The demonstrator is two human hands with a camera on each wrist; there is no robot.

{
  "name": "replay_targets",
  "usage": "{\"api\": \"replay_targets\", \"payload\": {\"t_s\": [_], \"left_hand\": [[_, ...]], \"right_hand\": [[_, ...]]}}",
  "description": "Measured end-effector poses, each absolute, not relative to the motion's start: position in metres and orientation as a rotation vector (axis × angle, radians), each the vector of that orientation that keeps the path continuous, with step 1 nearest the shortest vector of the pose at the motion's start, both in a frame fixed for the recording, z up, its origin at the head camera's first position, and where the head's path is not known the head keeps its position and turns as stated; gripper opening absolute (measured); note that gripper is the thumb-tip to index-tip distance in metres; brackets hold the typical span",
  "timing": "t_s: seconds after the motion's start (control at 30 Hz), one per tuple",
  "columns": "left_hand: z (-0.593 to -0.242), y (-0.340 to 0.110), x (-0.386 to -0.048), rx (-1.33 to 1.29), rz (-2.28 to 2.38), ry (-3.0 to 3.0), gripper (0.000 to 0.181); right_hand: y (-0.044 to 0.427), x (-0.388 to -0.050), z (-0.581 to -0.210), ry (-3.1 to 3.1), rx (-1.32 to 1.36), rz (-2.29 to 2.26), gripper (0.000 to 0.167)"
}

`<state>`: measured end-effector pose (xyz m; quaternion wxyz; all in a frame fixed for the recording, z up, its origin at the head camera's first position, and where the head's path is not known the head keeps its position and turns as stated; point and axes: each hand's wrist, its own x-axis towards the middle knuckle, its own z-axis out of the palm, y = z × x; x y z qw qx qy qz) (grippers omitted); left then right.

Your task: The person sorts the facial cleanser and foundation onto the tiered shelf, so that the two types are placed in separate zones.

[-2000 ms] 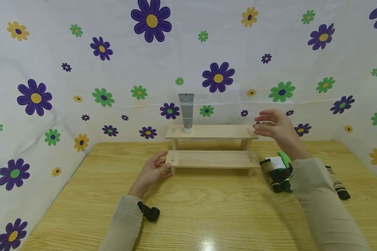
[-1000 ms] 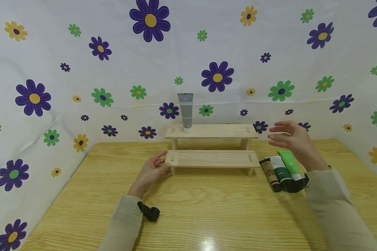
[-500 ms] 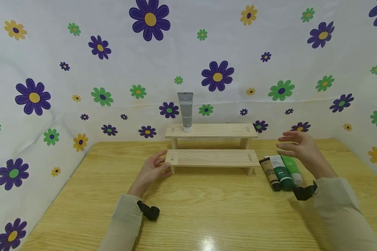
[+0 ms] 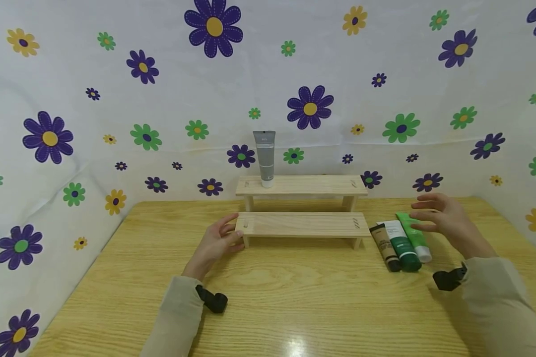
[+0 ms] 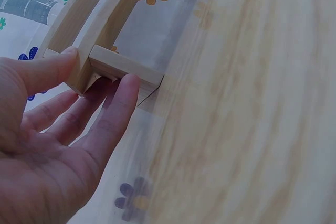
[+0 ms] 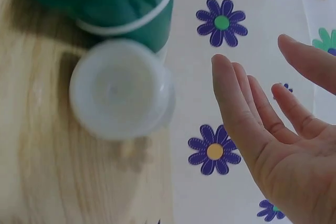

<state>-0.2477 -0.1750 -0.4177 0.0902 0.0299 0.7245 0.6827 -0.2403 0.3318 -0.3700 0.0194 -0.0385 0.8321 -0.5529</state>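
Observation:
In the head view my left hand (image 4: 216,243) holds the left end of the lower step of a light wooden two-tier stand (image 4: 301,224). The left wrist view shows the thumb on the board and fingertips against the leg beneath it. A grey squeeze tube (image 4: 266,157) stands upright on its white cap at the left of the upper step. My right hand (image 4: 448,220) hovers, holding nothing, just right of a bright green tube (image 4: 414,238). Beside that tube lie a white and dark green tube (image 4: 402,245) and a brown tube (image 4: 385,248) with a black cap.
A light wood-grain table (image 4: 268,307) bears the stand and the tubes. White cloth (image 4: 178,89) printed with flowers rises behind and at both sides. A black wrist camera (image 4: 214,301) is strapped to the left wrist, another (image 4: 448,278) to the right.
From above the stand's right end, my right hand has moved right and down to the bright green tube. A second brown tube farther right is now out of sight. The left hand stays put.

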Motion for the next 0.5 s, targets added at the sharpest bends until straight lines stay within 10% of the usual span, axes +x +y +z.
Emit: {"api": "replay_targets", "payload": {"t_s": [0.5], "left_hand": [[-0.418,-0.175,-0.250,0.081,2.031,2.164,0.059]], "right_hand": [[0.353,-0.237,-0.380,2.580,0.020,-1.679,0.066]]}}
